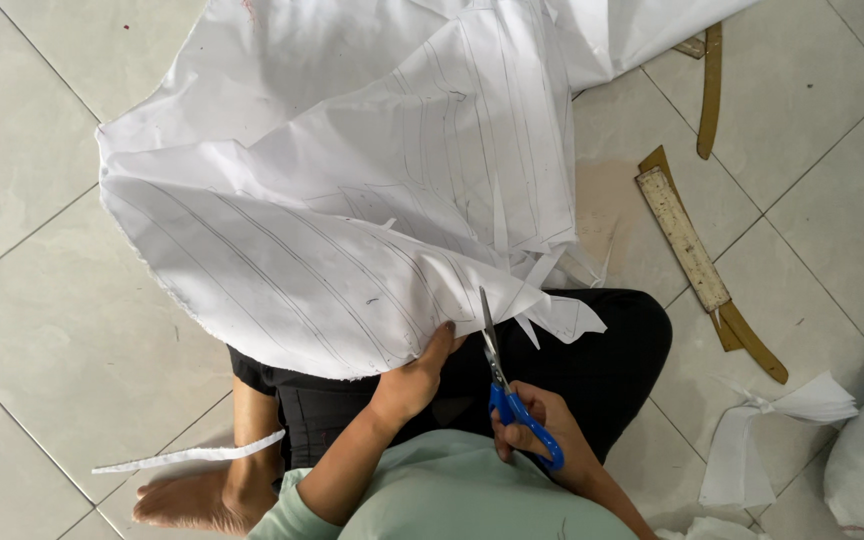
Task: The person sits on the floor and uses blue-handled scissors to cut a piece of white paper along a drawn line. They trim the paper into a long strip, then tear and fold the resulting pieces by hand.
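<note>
A large white fabric sheet (352, 200) marked with pencil lines spreads over my lap and the tiled floor. My left hand (414, 378) pinches its near edge from underneath. My right hand (542, 425) grips blue-handled scissors (504, 385), whose blades point up into the fabric edge just right of my left thumb. Several cut strips hang from the fabric near the blades.
A flat wooden ruler (682, 238) lies over a curved wooden ruler (742, 335) on the floor to the right. Another curved ruler (711, 90) lies at the top right. A cut white strip (187, 456) rests by my bare foot (192, 500); white scraps (762, 430) sit at right.
</note>
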